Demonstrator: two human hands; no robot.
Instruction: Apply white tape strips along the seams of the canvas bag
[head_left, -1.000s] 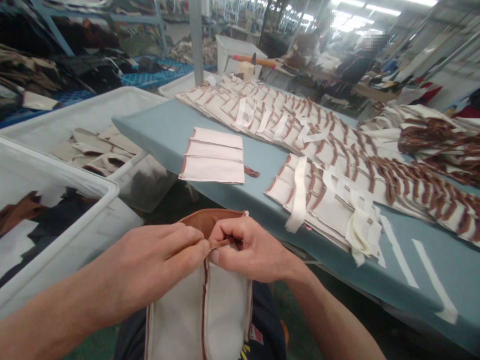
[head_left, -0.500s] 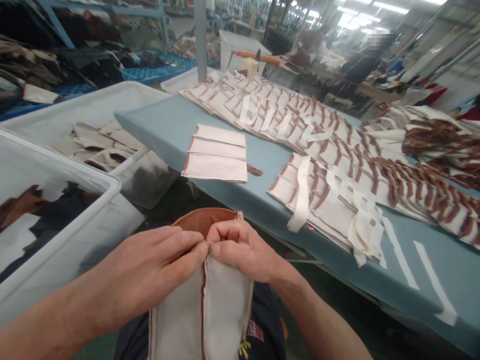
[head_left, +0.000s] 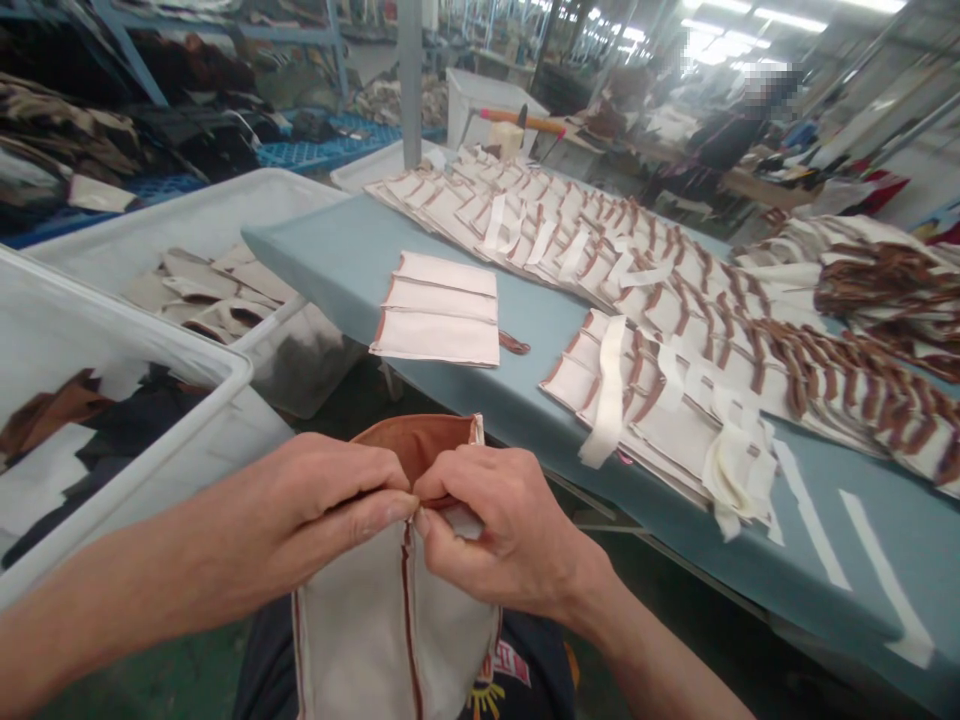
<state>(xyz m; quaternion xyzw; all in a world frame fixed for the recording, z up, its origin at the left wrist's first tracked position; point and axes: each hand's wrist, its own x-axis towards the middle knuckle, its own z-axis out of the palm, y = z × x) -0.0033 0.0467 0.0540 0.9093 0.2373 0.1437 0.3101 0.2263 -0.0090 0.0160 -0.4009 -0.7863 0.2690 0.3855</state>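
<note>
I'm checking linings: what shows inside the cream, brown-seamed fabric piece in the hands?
Smooth brown material shows inside the upper edge. The left hand and right hand cover part of that; anything deeper is hidden by the cream front.

At the bottom middle, the left hand [head_left: 330, 515] and the right hand [head_left: 506, 525] pinch the top of a cream bag [head_left: 352, 630] (it is brown inside), with their fingers [head_left: 379, 514] close together. The blue table [head_left: 315, 240] runs to the lower right. On it, a flat cream piece [head_left: 442, 332] lies near the middle, and lots of cream and brown pieces [head_left: 690, 310] at the right. White bins [head_left: 232, 450] stand at the left.
</note>
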